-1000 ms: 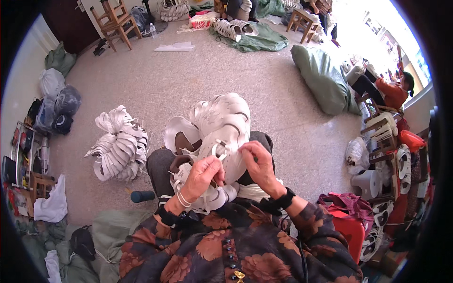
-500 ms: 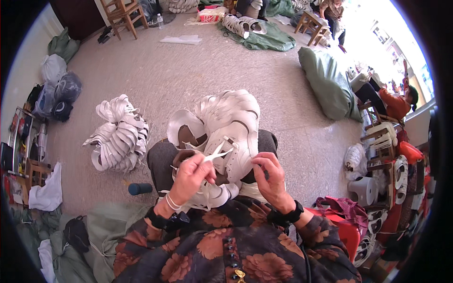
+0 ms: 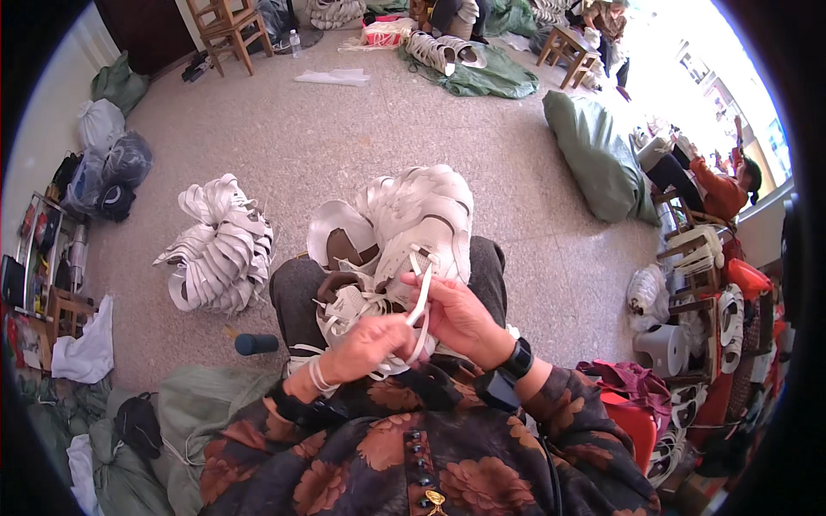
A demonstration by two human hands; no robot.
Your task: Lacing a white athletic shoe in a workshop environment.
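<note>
Left hand [image 3: 366, 348] is gripping the white lace [image 3: 422, 297], long axis running forward to the shoe upper [image 3: 443, 242] over the lap [image 3: 489, 271]; right hand [image 3: 460, 318], nearer the upper, is sitting half-curled alongside, hold unclear.

White shoe uppers [image 3: 422, 196] at the centre look like smooth leather with a soft sheen; the white shoelace [image 3: 420, 303] there is flat, matt fabric. At six o'clock, a floral shirt [image 3: 366, 443] of thin, soft-looking cloth. At four o'clock, a smooth red plastic stool [image 3: 635, 423]. At two, a sack [image 3: 594, 155] of dull woven plastic. At eleven, a varnished wooden chair [image 3: 231, 36].
</note>
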